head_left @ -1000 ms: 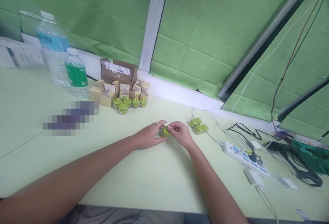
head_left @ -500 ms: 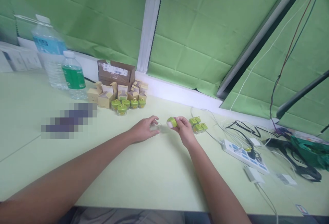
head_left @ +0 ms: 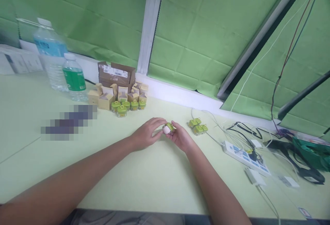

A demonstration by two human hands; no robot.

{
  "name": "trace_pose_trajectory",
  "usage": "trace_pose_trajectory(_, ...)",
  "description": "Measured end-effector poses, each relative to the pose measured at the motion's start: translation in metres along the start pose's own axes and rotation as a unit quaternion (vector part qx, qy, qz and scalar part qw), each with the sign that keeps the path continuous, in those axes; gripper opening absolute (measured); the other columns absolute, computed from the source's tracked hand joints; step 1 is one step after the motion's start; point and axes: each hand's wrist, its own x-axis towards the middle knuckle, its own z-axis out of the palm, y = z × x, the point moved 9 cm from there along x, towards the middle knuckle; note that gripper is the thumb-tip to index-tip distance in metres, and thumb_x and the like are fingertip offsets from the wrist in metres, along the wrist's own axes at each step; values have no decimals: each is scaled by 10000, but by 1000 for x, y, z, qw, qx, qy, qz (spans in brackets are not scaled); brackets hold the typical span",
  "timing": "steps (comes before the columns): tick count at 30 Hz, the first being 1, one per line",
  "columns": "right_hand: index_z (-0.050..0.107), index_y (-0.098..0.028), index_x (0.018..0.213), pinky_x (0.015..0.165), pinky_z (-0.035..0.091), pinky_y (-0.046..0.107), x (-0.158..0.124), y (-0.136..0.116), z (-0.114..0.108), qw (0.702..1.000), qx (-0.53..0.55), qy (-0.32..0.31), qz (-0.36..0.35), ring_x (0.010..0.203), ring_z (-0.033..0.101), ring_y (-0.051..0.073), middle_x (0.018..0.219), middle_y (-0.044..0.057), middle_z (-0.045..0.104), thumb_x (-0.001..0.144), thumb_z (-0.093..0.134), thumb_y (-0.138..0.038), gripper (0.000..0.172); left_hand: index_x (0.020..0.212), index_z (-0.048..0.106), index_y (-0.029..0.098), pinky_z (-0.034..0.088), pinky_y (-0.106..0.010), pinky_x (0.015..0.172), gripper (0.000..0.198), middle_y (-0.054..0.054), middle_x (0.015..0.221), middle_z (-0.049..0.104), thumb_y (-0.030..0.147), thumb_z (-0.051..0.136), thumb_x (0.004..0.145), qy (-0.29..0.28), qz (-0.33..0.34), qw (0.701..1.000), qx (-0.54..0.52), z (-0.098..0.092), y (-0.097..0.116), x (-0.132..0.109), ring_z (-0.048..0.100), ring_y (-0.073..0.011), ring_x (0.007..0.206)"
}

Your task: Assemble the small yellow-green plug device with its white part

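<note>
Above the table, both hands meet around a small green-lidded case (head_left: pixel 168 127) with a rounded white face turned towards me. My left hand (head_left: pixel 147 132) closes on its left side with thumb and fingers. From the right, my right hand (head_left: pixel 182 136) grips the green part, thumb on top and fingers curled below. The clear lower part is mostly hidden by my fingers. Just right of my right hand stand several similar clear cases with green lids and loops (head_left: pixel 198 126). More green-lidded cases (head_left: pixel 122 110) stand at the back left.
Opened small cartons (head_left: pixel 106 100) and a brown box (head_left: pixel 116 75) stand behind the left cases. Two water bottles (head_left: pixel 74 80) are farther left, near a blurred patch. A power strip (head_left: pixel 244 158), chargers and tangled cables lie on the right, beside a green bag (head_left: pixel 313 152).
My hands have come together. The green piece in my right hand has moved left and turned, meeting the clear piece held by my left hand.
</note>
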Motion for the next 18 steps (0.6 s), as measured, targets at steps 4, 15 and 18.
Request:
trace_pose_trajectory(4, 659, -184, 973, 746, 504, 230, -11, -3, 17, 996, -47, -75, -19, 814, 652, 128, 876, 17, 703, 652, 904, -255, 409, 1385, 501, 222, 463, -418, 1116, 524, -86, 1366, 592, 84, 501, 880, 2, 12, 1000, -7, 4, 3, -3, 537, -233, 1295)
trace_pose_trajectory(15, 649, -221, 1071, 655, 488, 233, -19, 4, 25, 987, -115, -110, 17, 771, 665, 146, 875, 18, 708, 736, 841, -343, 405, 1288, 559, 222, 501, -376, 1041, 497, -77, 1243, 615, 59, 507, 821, -14, 7, 1000, -15, 3, 7, 0, 583, -226, 1181)
trace_pose_trajectory(18, 639, -213, 1084, 617, 489, 231, -21, 5, 30, 983, -121, -135, 25, 710, 654, 140, 844, 14, 696, 761, 785, -303, 365, 1297, 559, 233, 496, -396, 1047, 524, -90, 1273, 577, 73, 520, 800, -24, 2, 1000, 3, 4, 9, 0, 556, -251, 1215)
